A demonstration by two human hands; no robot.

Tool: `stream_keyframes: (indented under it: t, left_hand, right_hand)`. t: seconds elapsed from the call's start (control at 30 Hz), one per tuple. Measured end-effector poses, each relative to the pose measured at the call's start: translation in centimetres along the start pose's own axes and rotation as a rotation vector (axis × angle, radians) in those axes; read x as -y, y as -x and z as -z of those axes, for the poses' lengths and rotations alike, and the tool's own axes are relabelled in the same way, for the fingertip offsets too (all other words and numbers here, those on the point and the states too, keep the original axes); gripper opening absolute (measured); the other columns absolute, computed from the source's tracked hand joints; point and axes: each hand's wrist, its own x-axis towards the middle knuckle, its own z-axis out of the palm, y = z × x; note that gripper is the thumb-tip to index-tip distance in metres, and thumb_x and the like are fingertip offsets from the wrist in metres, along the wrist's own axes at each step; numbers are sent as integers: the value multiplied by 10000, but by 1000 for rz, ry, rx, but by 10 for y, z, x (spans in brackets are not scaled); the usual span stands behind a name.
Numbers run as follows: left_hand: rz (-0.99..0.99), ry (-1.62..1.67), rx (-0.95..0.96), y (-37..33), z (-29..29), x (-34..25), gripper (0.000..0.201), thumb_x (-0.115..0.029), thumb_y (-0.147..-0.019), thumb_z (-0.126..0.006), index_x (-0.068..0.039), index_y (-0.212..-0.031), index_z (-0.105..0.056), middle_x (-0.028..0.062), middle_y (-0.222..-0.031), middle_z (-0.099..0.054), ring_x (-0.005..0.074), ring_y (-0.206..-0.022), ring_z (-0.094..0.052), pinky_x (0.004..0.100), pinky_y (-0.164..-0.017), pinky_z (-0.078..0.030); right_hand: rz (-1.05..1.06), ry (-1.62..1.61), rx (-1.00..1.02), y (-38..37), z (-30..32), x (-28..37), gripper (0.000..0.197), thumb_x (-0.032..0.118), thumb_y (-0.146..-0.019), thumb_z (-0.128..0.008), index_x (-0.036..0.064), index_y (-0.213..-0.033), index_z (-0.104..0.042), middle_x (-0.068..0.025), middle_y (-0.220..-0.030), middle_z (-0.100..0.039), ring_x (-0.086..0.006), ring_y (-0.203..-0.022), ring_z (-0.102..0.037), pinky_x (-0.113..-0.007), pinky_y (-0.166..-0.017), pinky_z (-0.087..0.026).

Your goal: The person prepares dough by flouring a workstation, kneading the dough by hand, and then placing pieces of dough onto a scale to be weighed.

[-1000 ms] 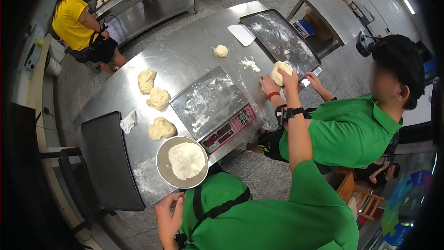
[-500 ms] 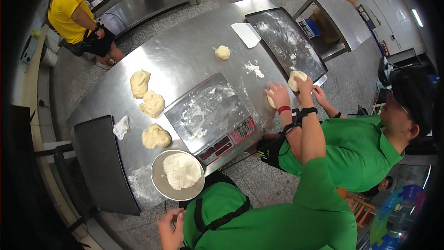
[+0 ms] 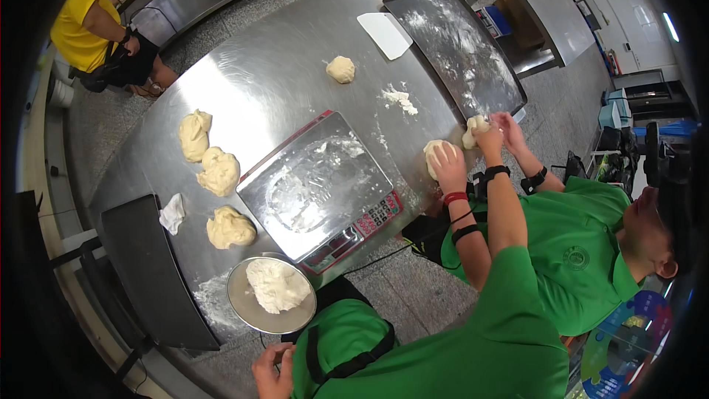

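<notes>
My right hand reaches to the table's right side, its fingers closed around a dough piece by the tray's near corner. A co-worker's hand is up against the same spot; whether it touches the dough I cannot tell. Just left of it, the co-worker's other hand, with a red wristband, presses on a second dough piece. My left hand hangs low beside my green shirt, fingers curled, with nothing visible in them. Nearest to it is a metal bowl of flour.
A floury scale stands mid-table, with dough lumps to its left and a small dough ball beyond. A white scraper lies by a floured tray. At left are a dark tray and white cloth.
The view has shifted, so the table sits further left. The co-worker's far hand has moved up beside my right hand at the dough. That dough now looks smaller and more squeezed.
</notes>
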Motion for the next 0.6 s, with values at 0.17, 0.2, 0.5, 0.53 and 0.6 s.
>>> stream_keyframes:
  t: [0.17, 0.2, 0.5, 0.53, 0.6]
  left_hand:
    - [-2, -79, -13, 6, 6, -17, 265, -183, -969, -557, 32, -1103, -633, 159, -968, -703, 185, -878, -652, 311, -791, -501]
    - [-3, -81, -19, 8, 7, -17, 275, -192, -970, -553, 32, -1109, -631, 166, -980, -700, 194, -887, -654, 320, -805, -499]
    - [-293, -3, -41, 18, 4, 16, 174, -89, -930, -566, 64, -984, -629, 107, -872, -698, 151, -812, -673, 281, -733, -532]
    - [-315, -11, -37, 19, 4, 23, 174, -89, -930, -566, 64, -984, -629, 107, -872, -698, 151, -812, -673, 281, -733, -532]
    - [-374, 24, -55, 25, 1, 38, 152, -67, -924, -567, 57, -987, -629, 112, -860, -704, 151, -793, -679, 276, -722, -531]
  right_hand:
    - [-636, -473, 17, -27, 20, -43, 266, 202, -885, -553, 156, -1143, -595, -38, -1137, -580, -236, -1044, -530, -403, -864, -451]
    - [-761, -568, -15, -28, 27, -47, 252, 193, -884, -556, 145, -1129, -596, -40, -1111, -585, -229, -1020, -537, -394, -848, -456]
    - [-890, -1086, -238, -68, 124, -5, 133, 106, -880, -581, 48, -997, -608, -55, -879, -624, -170, -805, -602, -309, -701, -502]
    - [-848, -1149, -232, -70, 143, 13, 121, 96, -879, -584, 38, -982, -609, -57, -853, -629, -164, -781, -609, -299, -684, -507]
    - [-695, -1321, -133, -80, 180, 67, 99, 77, -878, -590, 16, -953, -612, -60, -801, -638, -151, -733, -623, -281, -652, -517]
